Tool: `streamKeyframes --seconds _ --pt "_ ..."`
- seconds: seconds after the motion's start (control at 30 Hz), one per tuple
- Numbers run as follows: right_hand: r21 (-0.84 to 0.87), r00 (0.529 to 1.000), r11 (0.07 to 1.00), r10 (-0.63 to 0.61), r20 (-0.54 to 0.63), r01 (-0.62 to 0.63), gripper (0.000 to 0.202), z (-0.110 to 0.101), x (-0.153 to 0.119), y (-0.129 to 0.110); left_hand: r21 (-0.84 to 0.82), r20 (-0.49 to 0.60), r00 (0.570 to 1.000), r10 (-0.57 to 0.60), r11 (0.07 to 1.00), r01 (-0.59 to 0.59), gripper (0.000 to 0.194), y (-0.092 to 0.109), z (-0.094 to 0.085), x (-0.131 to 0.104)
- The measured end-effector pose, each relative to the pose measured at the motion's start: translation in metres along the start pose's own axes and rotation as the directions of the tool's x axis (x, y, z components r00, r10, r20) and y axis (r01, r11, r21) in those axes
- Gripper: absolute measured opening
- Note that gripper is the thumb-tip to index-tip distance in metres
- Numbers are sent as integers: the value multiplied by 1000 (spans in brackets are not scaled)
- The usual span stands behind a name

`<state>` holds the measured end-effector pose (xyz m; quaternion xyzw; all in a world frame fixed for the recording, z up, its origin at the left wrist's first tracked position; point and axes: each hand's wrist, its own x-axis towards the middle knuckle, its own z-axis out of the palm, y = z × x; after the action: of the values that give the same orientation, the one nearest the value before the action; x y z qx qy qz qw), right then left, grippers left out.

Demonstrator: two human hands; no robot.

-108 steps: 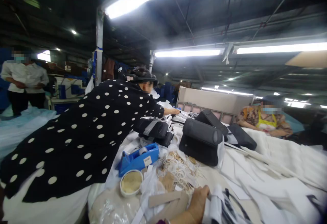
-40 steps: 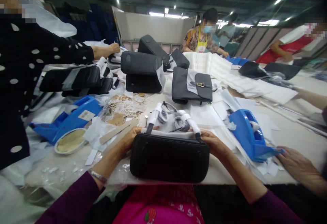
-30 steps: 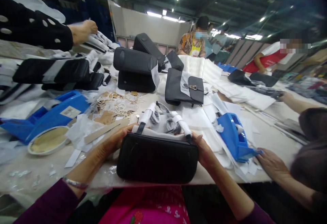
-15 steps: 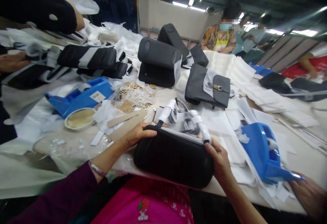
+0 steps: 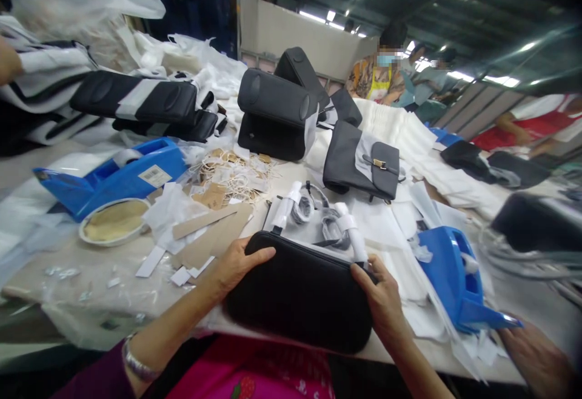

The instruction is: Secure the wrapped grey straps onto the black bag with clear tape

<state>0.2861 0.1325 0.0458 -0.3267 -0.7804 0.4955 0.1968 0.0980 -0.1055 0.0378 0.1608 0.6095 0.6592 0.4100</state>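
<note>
A black handbag [image 5: 300, 293] stands at the table's front edge, its broad side facing me. My left hand [image 5: 239, 265] grips its upper left corner, thumb on the front and fingers behind. My right hand [image 5: 379, 290] grips the upper right corner in the same way. Behind the bag's top edge rise two white-wrapped handle ends [image 5: 350, 229], with coiled straps in clear wrapping between them. Beyond the bag lies a dark grey bag [image 5: 345, 162] with a gold buckle and a white sheet under its flap strap.
A blue tape dispenser [image 5: 118, 174] and a dish of yellowish paste [image 5: 116, 220] stand left, near corded tags [image 5: 240, 171]. Another blue tape dispenser [image 5: 454, 278] is at right, a co-worker's hand [image 5: 536, 350] beside it. Black bags [image 5: 277, 99] and white sheets [image 5: 391, 126] lie behind.
My view has shifted slightly right. The handbag stands more upright, still gripped by both hands. At the far left, the dark spotted sleeve has gone from view.
</note>
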Motion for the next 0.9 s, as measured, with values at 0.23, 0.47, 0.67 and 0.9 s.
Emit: streamKeyframes --seconds 0.23,0.47,0.67,0.9 --pt "-147 1000 989 -25 -7 23 38 6 11 -8 97 -93 988 120 989 -111 45 -5 2 7" --pt "-117 998 993 41 45 -36 44 -1 10 -10 266 -115 967 226 945 -189 37 -1 8 -5" --pt "-180 994 979 108 30 -101 52 -3 11 6 282 -173 950 259 937 -204 37 -10 14 -14" --pt "-258 992 959 97 -76 -114 59 -7 5 13 169 -200 952 229 966 -197 58 -15 11 -28"
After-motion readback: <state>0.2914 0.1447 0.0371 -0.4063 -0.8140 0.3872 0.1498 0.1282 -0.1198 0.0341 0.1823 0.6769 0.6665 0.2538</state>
